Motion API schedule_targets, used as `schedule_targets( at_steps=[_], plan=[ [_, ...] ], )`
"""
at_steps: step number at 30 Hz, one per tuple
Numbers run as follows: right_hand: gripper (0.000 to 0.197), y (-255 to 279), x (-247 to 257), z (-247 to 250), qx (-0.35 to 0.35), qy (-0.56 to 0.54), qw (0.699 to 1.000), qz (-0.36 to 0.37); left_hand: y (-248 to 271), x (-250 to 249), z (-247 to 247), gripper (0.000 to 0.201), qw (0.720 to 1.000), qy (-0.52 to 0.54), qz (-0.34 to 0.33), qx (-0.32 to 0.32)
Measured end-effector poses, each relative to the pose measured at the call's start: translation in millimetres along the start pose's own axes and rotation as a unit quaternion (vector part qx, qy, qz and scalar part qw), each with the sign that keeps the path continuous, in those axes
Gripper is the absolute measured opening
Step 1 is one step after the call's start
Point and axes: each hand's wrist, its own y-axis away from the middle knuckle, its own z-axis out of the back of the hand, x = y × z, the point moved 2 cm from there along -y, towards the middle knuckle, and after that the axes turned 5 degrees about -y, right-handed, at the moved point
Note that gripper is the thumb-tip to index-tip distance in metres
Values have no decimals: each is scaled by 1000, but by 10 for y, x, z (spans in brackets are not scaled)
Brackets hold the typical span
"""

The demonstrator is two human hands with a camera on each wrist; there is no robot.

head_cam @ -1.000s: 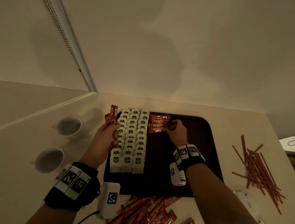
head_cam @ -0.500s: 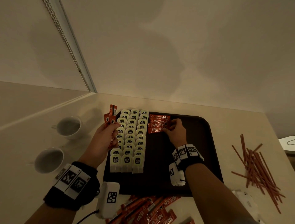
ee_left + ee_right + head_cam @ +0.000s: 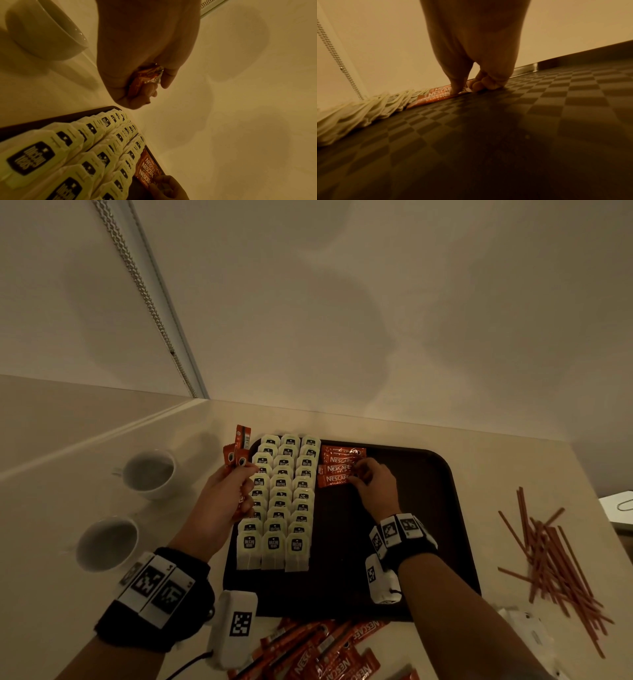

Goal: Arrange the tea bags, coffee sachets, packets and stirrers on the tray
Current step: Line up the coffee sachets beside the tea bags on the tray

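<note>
Countertop (image 3: 342, 426): pale surface meeting a pale wall; carries everything below.
Tray (image 3: 442, 508): dark, rounded corners, chequered floor in the right wrist view; its right half is bare.
Tea bags (image 3: 284, 501): three overlapping columns of pale bags with dark labels, filling the left part of the tray from far edge to near the front.
Stirrers (image 3: 555, 563): loose reddish pile on the countertop, right of the tray and apart from it.
Loose sachets (image 3: 322, 652): orange coffee sticks scattered on the countertop just in front of the tray's near edge.
Cups (image 3: 150, 472): two white cups on the countertop, left of the tray, one nearer the camera.
Placed sachets (image 3: 337, 470): three orange sticks lying flat, stacked row on row at the far end of the tray, just beside the right column of tea bags.
Left hand (image 3: 227, 494): fingers curled round a bundle of held sachets (image 3: 238, 450), which stand upright above the fist, over the tray's left edge.
Right hand (image 3: 373, 484): thumb and curled fingertips pinch the right end of the placed sachets, pressing them onto the tray floor.
</note>
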Motion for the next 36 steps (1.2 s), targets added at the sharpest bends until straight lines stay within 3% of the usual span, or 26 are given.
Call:
schedule_targets(
  at_steps=[19,26,36],
  plan=[
    [26,42,74,-17,57,24,997,50,25,-2,10,7,1000,0,1,-3],
    [27,39,86,-45,12,27,998,51,18,12,14,7,1000,-2,4,-4],
    [30,25,96,-16,-2,29,999,39,43,-16,12,7,1000,2,7,-9]
  ],
)
